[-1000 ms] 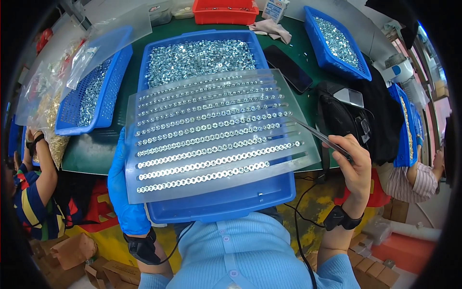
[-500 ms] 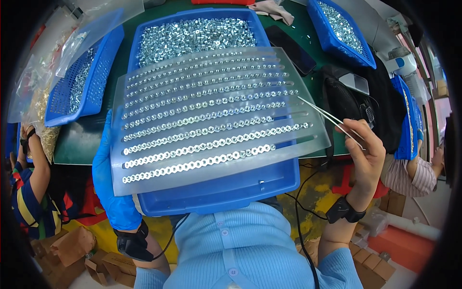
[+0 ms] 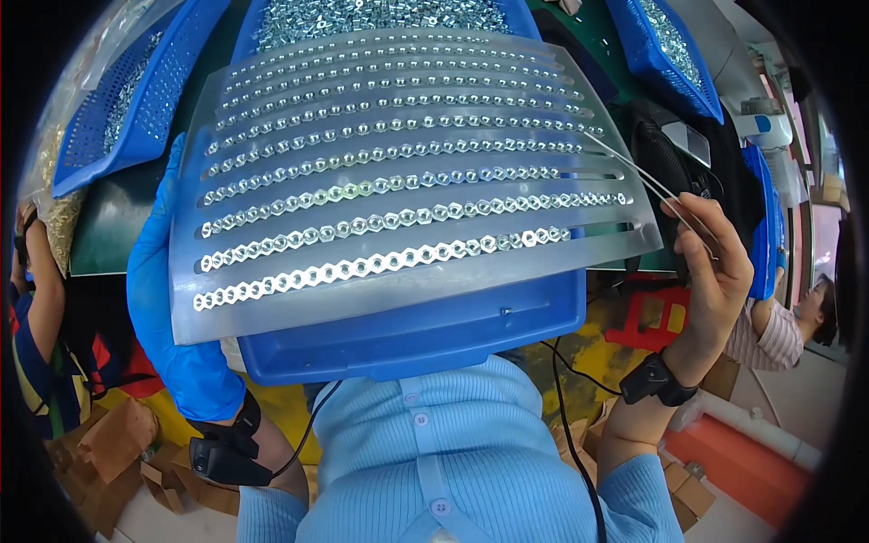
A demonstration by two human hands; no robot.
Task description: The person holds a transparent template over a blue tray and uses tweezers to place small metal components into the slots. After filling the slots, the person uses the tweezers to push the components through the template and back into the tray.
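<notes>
A translucent slotted plate [image 3: 407, 291] is held up over a blue tray, tilted. Rows of shiny metal hex nuts [image 3: 364, 267] sit in its long slots; several slots have bare stretches at their right ends. My left hand [image 3: 156, 271], in a blue glove, grips the plate's left edge, its fingers partly hidden behind it. My bare right hand [image 3: 715, 262] pinches a pair of thin metal tweezers [image 3: 636, 169]. The tips point at the right end of a middle row; whether they touch a nut I cannot tell.
Under the plate, the blue tray [image 3: 425, 353] holds a heap of small metal parts at its far end. Blue baskets of metal parts stand at left [image 3: 95, 149] and far right [image 3: 670, 77]. A black bag [image 3: 656, 149] lies right. Other people sit on both sides.
In the view, the plate appears larger and farther left, with its far rows higher. My left hand shifts left with it. The tweezers stay near the plate's right side.
</notes>
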